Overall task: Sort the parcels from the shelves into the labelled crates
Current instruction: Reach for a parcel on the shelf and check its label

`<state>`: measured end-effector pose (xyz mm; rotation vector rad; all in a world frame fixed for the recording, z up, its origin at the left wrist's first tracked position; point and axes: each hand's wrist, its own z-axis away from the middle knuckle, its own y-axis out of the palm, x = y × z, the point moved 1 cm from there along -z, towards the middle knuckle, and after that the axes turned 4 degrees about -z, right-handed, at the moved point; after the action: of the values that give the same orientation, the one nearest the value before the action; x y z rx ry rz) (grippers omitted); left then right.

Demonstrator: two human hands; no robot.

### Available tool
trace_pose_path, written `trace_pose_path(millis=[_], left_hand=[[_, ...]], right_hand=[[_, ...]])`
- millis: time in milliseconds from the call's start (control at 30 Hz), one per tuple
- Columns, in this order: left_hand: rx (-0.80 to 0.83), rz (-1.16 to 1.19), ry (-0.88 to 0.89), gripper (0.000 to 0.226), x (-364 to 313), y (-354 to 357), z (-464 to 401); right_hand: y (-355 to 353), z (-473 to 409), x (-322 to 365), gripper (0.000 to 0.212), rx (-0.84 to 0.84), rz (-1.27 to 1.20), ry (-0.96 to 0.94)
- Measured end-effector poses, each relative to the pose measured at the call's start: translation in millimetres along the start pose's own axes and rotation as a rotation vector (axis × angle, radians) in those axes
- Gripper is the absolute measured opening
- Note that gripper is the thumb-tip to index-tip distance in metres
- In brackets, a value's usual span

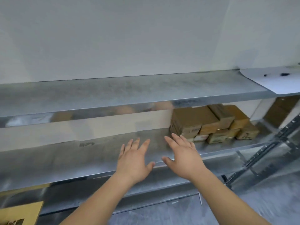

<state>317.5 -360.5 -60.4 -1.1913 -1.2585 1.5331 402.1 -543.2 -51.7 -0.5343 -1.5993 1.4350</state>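
Both arms reach forward over a galvanised metal shelving unit, seen from above and blurred by motion. The left hand (134, 159) sits just below the frame's centre, palm down, fingers straight and spread, holding nothing; it hovers over the front part of the middle shelf (65, 159), and I cannot tell whether it touches the metal. The right hand (182, 153) lies just beside it at its 3 o'clock, likewise flat and released, fingers fanned and pointing toward 11 o'clock, its thumb near the left thumb but apart from it. At about 1 o'clock from the right hand, a stack of brown cardboard parcels (209, 122) rests on the same middle shelf against the white back wall (113, 38); larger boxes lie on top of smaller ones with pale labels facing front, too blurred to read. The right fingertips (174, 135) are close to the stack's near left corner, and contact cannot be judged. The upper shelf (129, 91) spans the frame at 12 o'clock, and a white sheet (276, 80) with small dark marks lies at its far right end, toward 2 o'clock. Another brown box (279, 109) shows at 3 o'clock beyond an upright. At 7 o'clock a yellowish carton (19, 213) edges into view on a lower level.
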Motion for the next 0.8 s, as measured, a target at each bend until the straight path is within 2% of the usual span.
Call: trace_pose_path(millis=[133, 300, 467, 567, 633, 700, 800], left_hand=[[0.034, -0.021, 0.044, 0.089, -44, 11, -47], [0.087, 0.003, 0.016, 0.086, -102, 26, -103], [0.071, 0.062, 0.013, 0.087, -146, 42, -159], [0.031, 0.151, -0.007, 0.085, -163, 51, -190], [0.045, 0.239, -0.048, 0.076, -168, 55, -207], [0.078, 0.356, -0.116, 0.054, -168, 58, -218], [0.016, 0.427, -0.183, 0.038, -168, 58, -224]], right_hand=[[-17, -33, -63, 0.078, -0.028, -0.028, 0.086], [-36, -73, -131, 0.078, -0.014, -0.029, 0.14], [-45, -114, -181, 0.079, 0.012, -0.052, 0.071], [-43, -130, -195, 0.067, -0.007, -0.104, 0.027], [-39, -142, -200, 0.053, -0.009, -0.118, -0.011], [-36, -156, -200, 0.04, 0.01, -0.152, -0.037], [-40, -169, -194, 0.03, 0.045, -0.207, -0.005]])
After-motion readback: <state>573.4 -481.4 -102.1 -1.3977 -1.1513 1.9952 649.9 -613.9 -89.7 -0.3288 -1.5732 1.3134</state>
